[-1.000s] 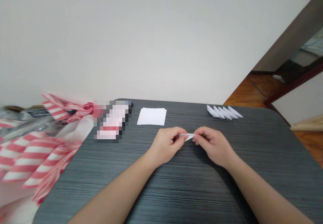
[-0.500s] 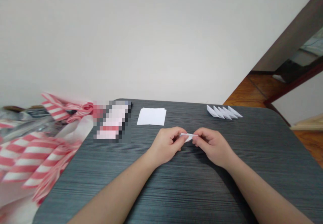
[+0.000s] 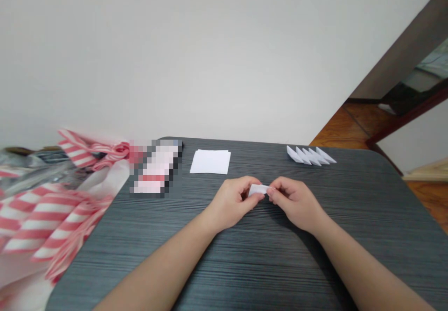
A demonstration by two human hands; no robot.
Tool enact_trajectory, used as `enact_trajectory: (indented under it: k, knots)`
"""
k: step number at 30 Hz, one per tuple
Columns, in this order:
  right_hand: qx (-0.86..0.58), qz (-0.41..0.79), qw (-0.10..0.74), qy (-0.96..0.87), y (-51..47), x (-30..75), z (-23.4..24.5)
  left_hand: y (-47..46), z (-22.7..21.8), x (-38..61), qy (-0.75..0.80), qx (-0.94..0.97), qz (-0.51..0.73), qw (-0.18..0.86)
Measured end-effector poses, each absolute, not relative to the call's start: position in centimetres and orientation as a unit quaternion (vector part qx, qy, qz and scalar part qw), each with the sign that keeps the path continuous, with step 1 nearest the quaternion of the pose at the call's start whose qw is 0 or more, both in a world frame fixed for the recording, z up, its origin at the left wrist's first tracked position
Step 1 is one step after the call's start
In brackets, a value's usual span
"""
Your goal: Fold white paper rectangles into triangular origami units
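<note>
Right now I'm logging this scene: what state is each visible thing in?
Small paper: folded, held
Left hand: pinching its left end
Right hand: pinching its right end
White sheets: flat, stacked slightly askew
Folded pieces: overlapping in a row
Striped material: bunched up
Pixelated item: state unreadable

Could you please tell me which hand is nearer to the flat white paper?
Left. The left hand is close to the flat white paper, slightly right of it and nearer the person; the right hand is farther right.

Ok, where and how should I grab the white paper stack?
Probably pinch the white paper stack at the middle of its near edge, thumb on top, coming from your side: it lies flat on the dark table with that edge facing you.
</note>
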State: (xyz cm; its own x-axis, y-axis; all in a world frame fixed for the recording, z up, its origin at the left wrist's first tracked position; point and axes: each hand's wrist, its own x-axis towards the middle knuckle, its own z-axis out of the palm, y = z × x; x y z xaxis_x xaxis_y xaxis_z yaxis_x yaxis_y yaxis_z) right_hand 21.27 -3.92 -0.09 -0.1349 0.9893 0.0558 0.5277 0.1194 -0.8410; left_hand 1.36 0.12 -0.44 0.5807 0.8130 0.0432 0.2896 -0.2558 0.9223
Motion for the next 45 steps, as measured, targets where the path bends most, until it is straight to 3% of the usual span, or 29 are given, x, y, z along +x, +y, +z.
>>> enact_trajectory:
  k: [9, 45]
  knots:
    - [-0.563, 0.354, 0.335, -0.667, -4.0, 21.2, -0.2, 0.1, -0.5, 1.6, 0.37, 0.695, 0.264, 0.557]
    - [-0.552, 0.381, 0.386, -0.634, -4.1, 21.3, -0.5, 0.1, 0.3, 1.5, 0.373, 0.699, 0.229, 0.566]
